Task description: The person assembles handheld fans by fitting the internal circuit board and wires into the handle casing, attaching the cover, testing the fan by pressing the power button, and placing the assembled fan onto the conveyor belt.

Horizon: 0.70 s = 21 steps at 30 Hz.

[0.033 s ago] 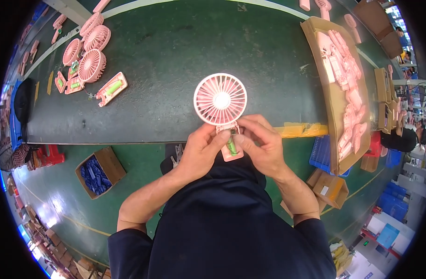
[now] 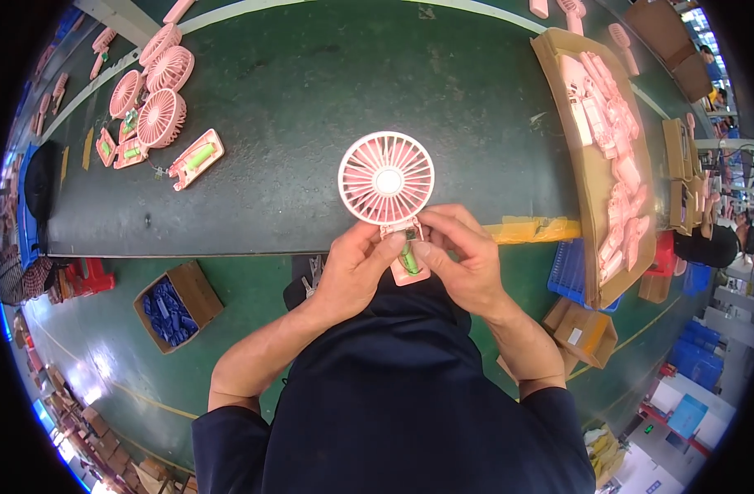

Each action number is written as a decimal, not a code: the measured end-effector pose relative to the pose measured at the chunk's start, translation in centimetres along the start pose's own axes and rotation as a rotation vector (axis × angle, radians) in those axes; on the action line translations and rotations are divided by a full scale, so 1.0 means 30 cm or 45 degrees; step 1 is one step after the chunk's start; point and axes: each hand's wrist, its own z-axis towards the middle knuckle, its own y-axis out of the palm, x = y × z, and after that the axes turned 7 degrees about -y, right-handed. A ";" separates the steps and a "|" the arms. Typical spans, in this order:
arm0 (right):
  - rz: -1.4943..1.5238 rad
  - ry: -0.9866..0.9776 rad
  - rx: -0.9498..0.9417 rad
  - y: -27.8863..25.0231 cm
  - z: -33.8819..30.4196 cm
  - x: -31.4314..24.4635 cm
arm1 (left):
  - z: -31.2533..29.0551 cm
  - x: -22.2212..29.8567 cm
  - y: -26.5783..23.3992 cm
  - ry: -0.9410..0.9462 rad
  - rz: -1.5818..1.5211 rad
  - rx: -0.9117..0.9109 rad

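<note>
The bare left hand (image 2: 351, 270) and bare right hand (image 2: 466, 265) are shifting a pink plastic, round-caged fan (image 2: 386, 179) slightly left, suggesting small adjusting at its uncovered handle. Wrists are angling inward; thumbs and fingers are pinching close around the handle, beside a green cylindrical battery (image 2: 409, 260). The handle is overhanging the dark green table's (image 2: 311, 107) near edge, at the middle, while the cage is sitting beyond it. Farther left, pink round-caged fans (image 2: 160, 118) are lying clustered.

Bright light shines white on the round pink plastic fan (image 2: 386, 178) and the smooth green floor (image 2: 114, 356) at left, and straight lines bend toward the dark sides.
</note>
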 end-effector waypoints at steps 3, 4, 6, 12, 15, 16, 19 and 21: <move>-0.001 -0.012 0.050 0.010 -0.009 0.001 | -0.002 0.006 -0.002 0.018 0.014 -0.040; 0.001 -0.010 0.052 0.009 -0.007 -0.001 | -0.001 0.010 0.001 0.014 0.015 -0.040; -0.001 0.013 0.038 0.006 -0.001 -0.007 | -0.001 0.017 0.006 -0.005 -0.059 -0.043; -0.007 0.071 0.078 0.012 0.013 -0.006 | 0.001 0.013 0.004 -0.036 0.006 -0.056; 0.049 0.071 0.034 0.000 0.028 0.009 | 0.000 0.015 -0.006 -0.069 0.070 -0.041; 0.048 0.072 0.035 -0.001 0.033 0.005 | -0.001 0.017 -0.009 -0.070 0.069 -0.042; 0.062 0.108 -0.005 0.000 0.047 -0.007 | -0.005 0.027 -0.017 -0.092 0.081 -0.064; 0.035 0.091 -0.012 0.005 0.053 0.000 | -0.006 0.032 -0.019 -0.117 0.096 -0.036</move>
